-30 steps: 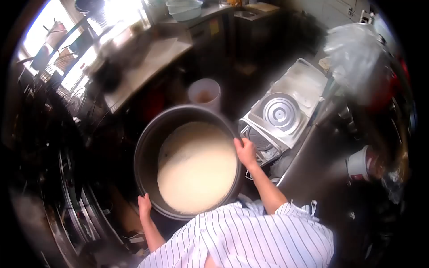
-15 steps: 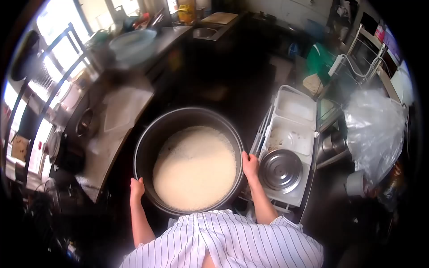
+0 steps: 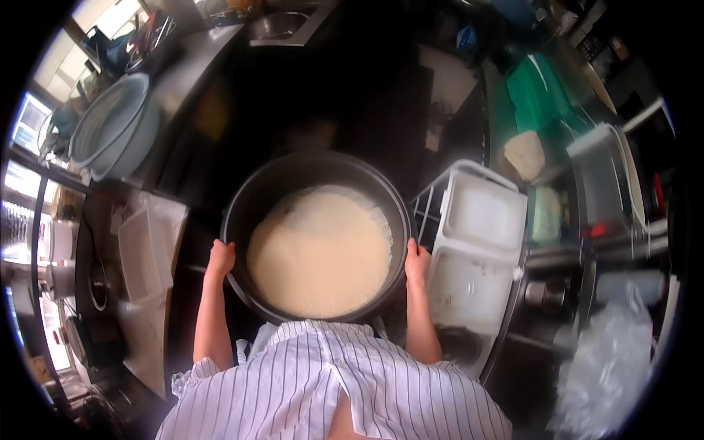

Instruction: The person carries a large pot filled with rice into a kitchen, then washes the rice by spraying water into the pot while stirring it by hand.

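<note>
1. Right before the wearer's striped shirt (image 3: 293, 389), I have a deep metal pot (image 3: 255, 199), its round mouth facing up at the camera. Its base is hidden, so I cannot tell whether anything is under it.
2. Inside it I see a pale rice-like mass (image 3: 319, 253), with the dark inner wall rising above it on the far side.
3. Both hands are clamped on the pot: the left hand (image 3: 222, 257) on the left side of the rim, the right hand (image 3: 416, 262) on the opposite side. They stand well apart with the pot between them; most of their fingers are out of my sight.
4. Just beside the right hand, I make out a near white tray (image 3: 469, 286) and a far white tray (image 3: 485, 209), end to end, with a white wire rack (image 3: 429, 204) alongside the far one.
5. Farther right, a green bag (image 3: 532, 95) sits near a pale lump that I cannot identify (image 3: 524, 155); a clear plastic bag (image 3: 609, 374) is crumpled toward the edge of my view.
6. Off to the left, a shallow rectangular tray (image 3: 144, 253) rests on a counter (image 3: 150, 359).
7. Beyond that, I find pale blue basins (image 3: 132, 150) and a metal sink (image 3: 279, 26).
</note>
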`<state>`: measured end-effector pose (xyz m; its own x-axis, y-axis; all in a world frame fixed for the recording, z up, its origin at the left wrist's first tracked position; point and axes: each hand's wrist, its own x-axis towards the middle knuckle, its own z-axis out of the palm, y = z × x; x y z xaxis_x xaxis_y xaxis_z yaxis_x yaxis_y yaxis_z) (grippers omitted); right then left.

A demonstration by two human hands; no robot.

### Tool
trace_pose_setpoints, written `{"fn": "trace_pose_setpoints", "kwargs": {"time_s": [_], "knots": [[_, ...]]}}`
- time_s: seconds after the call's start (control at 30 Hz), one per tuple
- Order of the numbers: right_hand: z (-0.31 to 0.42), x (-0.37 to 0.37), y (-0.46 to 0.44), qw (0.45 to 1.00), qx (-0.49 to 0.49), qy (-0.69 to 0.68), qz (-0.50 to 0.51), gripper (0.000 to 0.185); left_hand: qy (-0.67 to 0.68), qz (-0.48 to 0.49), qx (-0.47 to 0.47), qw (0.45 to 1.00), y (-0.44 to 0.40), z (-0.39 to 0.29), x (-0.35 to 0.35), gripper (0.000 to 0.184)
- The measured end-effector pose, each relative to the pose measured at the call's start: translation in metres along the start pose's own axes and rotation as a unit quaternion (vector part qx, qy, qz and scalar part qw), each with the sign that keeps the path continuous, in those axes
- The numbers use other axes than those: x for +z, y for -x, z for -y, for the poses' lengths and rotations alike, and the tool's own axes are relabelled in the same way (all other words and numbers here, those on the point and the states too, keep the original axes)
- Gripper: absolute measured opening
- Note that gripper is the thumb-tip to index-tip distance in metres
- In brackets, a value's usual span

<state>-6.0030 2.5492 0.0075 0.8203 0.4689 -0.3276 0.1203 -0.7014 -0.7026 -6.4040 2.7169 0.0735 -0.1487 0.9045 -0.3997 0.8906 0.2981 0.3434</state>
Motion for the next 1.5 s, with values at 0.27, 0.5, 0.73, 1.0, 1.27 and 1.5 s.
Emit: {"fn": "trace_pose_setpoints", "kwargs": {"time_s": [0.27, 0.5, 0.73, 1.0, 1.27, 1.5], "knots": [[0.058, -0.007, -0.128, 0.997, 0.012, -0.066, -0.032, 0.045, -0.01, 0.024, 0.036, 0.999, -0.079, -0.151, -0.028, 0.039], [0.198, -0.015, -0.224, 0.983, 0.021, -0.169, -0.075, 0.041, 0.008, -0.017, 0.125, 0.992, -0.167, -0.297, -0.116, 0.039], [0.328, 0.03, -0.375, 0.958, -0.107, -0.243, -0.11, 0.041, 0.096, -0.048, 0.142, 0.984, -0.309, -0.402, -0.122, 0.037], [0.476, 0.081, -0.523, 0.965, -0.181, -0.191, -0.008, 0.04, 0.165, -0.128, 0.072, 0.975, -0.393, -0.457, -0.139, 0.036], [0.652, 0.192, -0.675, 0.911, -0.337, -0.13, 0.201, 0.043, 0.189, -0.243, -0.14, 0.941, -0.439, -0.513, -0.096, 0.034], [0.708, 0.267, -0.689, 0.874, -0.384, -0.094, 0.282, 0.038, 0.193, -0.294, -0.258, 0.9, -0.444, -0.509, -0.081, 0.034]]}}
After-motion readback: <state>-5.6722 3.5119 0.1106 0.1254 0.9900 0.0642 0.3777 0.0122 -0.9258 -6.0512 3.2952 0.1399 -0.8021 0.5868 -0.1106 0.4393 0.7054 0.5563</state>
